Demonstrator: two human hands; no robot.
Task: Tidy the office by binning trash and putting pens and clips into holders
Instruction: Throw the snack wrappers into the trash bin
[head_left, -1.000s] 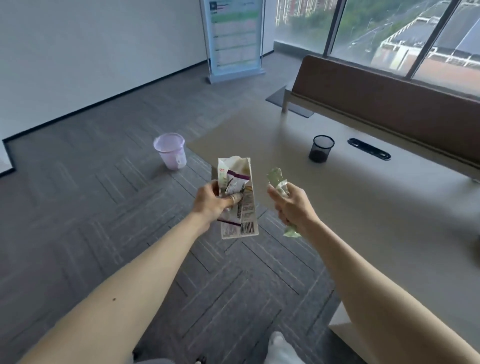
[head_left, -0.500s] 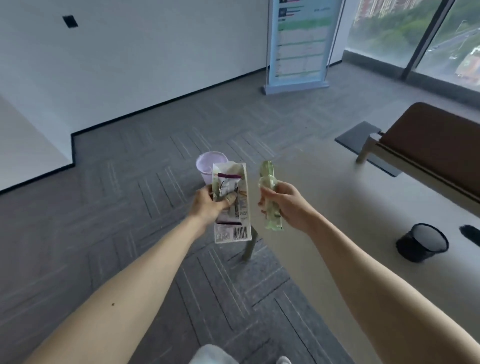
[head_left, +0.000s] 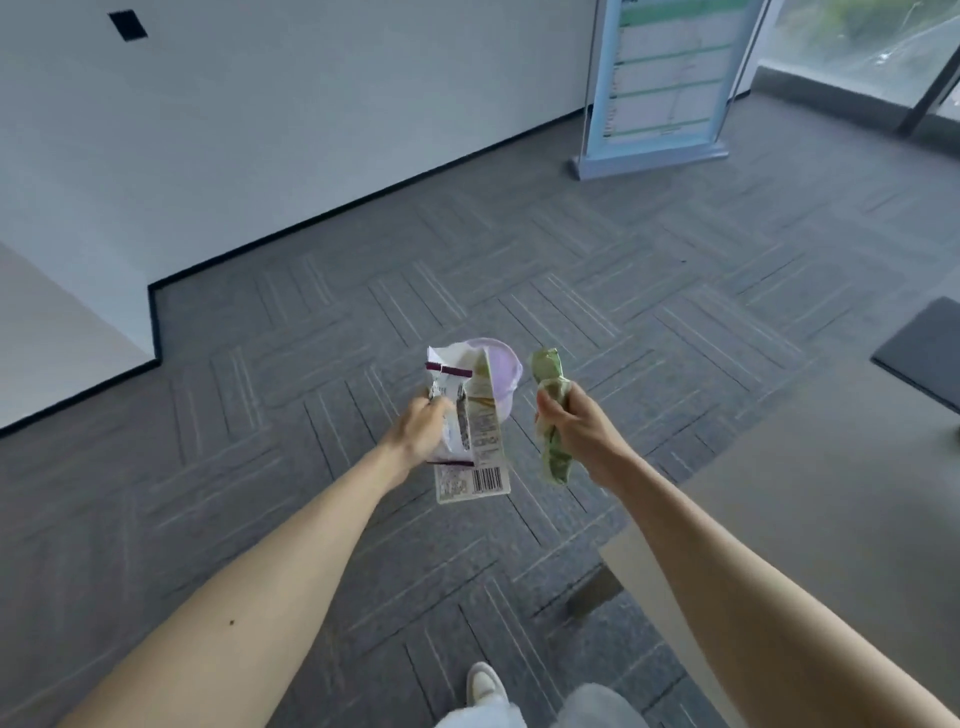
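Left hand (head_left: 420, 432): fingers curled round the left edge of a flat bundle of empty snack packets (head_left: 475, 467), white and purple, barcode at the bottom corner. The bundle is held roughly upright, with its torn top pointing away from the person.

Right hand (head_left: 584, 436): closed in a fist round the middle of a crumpled green wrapper (head_left: 546, 369). The wrapper stands near vertical, one end sticking out above the fist and the other below it.

Both forearms are bare and stretched forward at about the same height, the hands near each other but apart.

The lilac bin (head_left: 506, 379) stands on the grey carpet (head_left: 260, 467) beyond the hands. The packets hide its left part, and its open rim shows between packets and wrapper.

Right edge: corner of a beige table (head_left: 841, 519). Far right: a standing sign (head_left: 660, 88) by the white wall (head_left: 311, 104). Bottom edge: one pale shoe (head_left: 485, 686).
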